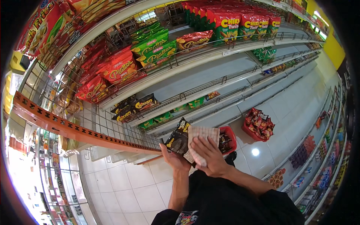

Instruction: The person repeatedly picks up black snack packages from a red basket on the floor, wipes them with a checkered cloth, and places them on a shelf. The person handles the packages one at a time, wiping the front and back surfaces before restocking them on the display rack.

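Note:
A black Chitato snack bag [177, 140] rests on my left hand [177, 161], whose palm faces up with the thumb along the bag's edge. My right hand [209, 156] presses a pale checked cloth [203, 135] against the bag's right side, its fingers spread over the folded cloth. Part of the bag lies hidden under the cloth. Just beyond the cloth, a red plastic basket [234, 140] with dark packets is partly covered. More black Chitato bags [146, 102] stand on a shelf up and to the left, with green snack bags [197, 102] on a lower shelf.
A second red basket [249, 134] full of small red packets stands on the tiled floor. Wire-fronted shelves [180, 67] hold red and green Piattos bags and Chiki Twist bags. An orange shelf upright [84, 131] runs close on the left. Stocked shelves [315, 157] line the right side.

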Tool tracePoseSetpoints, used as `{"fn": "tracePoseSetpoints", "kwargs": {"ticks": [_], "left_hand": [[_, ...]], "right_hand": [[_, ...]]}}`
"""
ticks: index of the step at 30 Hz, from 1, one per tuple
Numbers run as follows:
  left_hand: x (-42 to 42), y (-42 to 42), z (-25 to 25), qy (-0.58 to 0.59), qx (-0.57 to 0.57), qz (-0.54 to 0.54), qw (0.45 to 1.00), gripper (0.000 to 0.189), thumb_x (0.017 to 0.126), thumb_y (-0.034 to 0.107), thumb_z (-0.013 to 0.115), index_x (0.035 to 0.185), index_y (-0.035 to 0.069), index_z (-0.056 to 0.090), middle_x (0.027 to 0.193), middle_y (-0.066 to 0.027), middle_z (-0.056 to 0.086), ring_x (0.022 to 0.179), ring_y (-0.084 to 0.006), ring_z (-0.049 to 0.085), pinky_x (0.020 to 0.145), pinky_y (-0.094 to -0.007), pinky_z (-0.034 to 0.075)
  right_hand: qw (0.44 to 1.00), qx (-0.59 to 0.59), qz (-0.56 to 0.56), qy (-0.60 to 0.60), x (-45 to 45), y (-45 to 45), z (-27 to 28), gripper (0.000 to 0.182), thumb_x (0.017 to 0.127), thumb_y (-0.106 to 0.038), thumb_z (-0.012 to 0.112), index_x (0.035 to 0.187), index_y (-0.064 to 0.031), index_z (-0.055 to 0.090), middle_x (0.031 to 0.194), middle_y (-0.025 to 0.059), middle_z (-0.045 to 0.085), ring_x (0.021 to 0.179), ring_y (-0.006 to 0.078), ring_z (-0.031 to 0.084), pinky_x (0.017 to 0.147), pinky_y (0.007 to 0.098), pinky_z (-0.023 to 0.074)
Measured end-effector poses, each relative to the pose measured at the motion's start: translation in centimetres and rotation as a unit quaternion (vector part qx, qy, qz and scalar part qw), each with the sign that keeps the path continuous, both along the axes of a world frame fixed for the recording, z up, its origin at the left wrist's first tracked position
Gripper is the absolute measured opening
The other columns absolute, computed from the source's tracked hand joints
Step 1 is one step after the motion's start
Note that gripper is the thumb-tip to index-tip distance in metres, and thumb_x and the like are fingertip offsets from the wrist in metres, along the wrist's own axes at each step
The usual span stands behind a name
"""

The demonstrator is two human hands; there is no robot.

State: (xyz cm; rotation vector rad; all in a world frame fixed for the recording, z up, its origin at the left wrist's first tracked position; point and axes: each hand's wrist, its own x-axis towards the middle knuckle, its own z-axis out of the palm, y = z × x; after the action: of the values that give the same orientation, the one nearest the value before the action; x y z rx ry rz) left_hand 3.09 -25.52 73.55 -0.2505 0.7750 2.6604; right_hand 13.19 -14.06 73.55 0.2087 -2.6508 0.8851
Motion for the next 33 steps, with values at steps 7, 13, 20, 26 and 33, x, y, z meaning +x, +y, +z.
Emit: {"fn": "tracePoseSetpoints", "kwargs": {"ticks": [7, 13, 20, 26, 33], "left_hand": [[-0.7, -0.5, -2.1, -0.037, -0.044, -0.102, 0.993, 0.060, 0.095, 0.053, 0.046, 0.125, 0.002, 0.055, 0.119, -0.0148, 0.063, 0.107, -0.0294, 0.061, 0.094, -0.0428, 0.050], [-1.9, -0.1, -5.9, -0.050, -0.190, -0.067, 0.978, 0.065, 0.093, 0.059, 0.050, 0.114, -0.002, 0.060, 0.105, -0.0104, 0.065, 0.095, -0.0220, 0.061, 0.085, -0.0318, 0.049], [-2.7, -0.2, -8.9, 0.116, -0.392, 0.043, 0.912, 0.044, 0.101, 0.043, 0.050, 0.078, 0.006, 0.049, 0.069, 0.0041, 0.040, 0.066, -0.0080, 0.032, 0.057, -0.0275, 0.030], [-4.4, 0.1, -11.3, 0.182, -0.453, 0.039, 0.872, 0.038, 0.102, 0.039, 0.050, 0.089, 0.004, 0.057, 0.070, 0.0070, 0.042, 0.063, -0.0040, 0.036, 0.054, -0.0219, 0.031], [-3.0, 2.1, -7.0, -0.026, -0.234, 0.012, 0.972, 0.059, 0.098, 0.055, 0.045, 0.115, 0.001, 0.058, 0.102, -0.0073, 0.063, 0.090, -0.0159, 0.060, 0.083, -0.0298, 0.048]], "right_hand": [[0.841, -0.506, -0.106, -0.162, -2.8, 3.4, 1.6, 0.063, 0.098, -0.050, 0.048, 0.128, 0.0052, 0.050, 0.112, 0.0194, 0.058, 0.103, 0.0212, 0.059, 0.088, 0.0344, 0.0464], [0.672, -0.688, -0.162, -0.219, -3.1, 6.0, -4.6, 0.048, 0.098, -0.040, 0.053, 0.120, 0.0030, 0.054, 0.103, 0.0109, 0.060, 0.082, 0.0174, 0.061, 0.072, 0.0320, 0.0496], [0.600, -0.768, -0.127, -0.185, -2.6, 5.4, -3.2, 0.047, 0.098, -0.039, 0.055, 0.120, 0.0019, 0.055, 0.111, 0.0094, 0.065, 0.097, 0.0155, 0.064, 0.085, 0.0332, 0.0515], [0.606, -0.767, -0.116, -0.177, -2.5, 3.4, -2.4, 0.047, 0.100, -0.038, 0.051, 0.127, 0.0007, 0.055, 0.118, 0.0096, 0.064, 0.100, 0.0174, 0.064, 0.087, 0.0325, 0.0503], [0.701, -0.687, -0.096, -0.166, -2.4, 0.6, -1.5, 0.056, 0.101, -0.046, 0.046, 0.134, -0.0010, 0.049, 0.099, 0.0042, 0.060, 0.076, 0.0092, 0.053, 0.062, 0.0244, 0.0408]]}}
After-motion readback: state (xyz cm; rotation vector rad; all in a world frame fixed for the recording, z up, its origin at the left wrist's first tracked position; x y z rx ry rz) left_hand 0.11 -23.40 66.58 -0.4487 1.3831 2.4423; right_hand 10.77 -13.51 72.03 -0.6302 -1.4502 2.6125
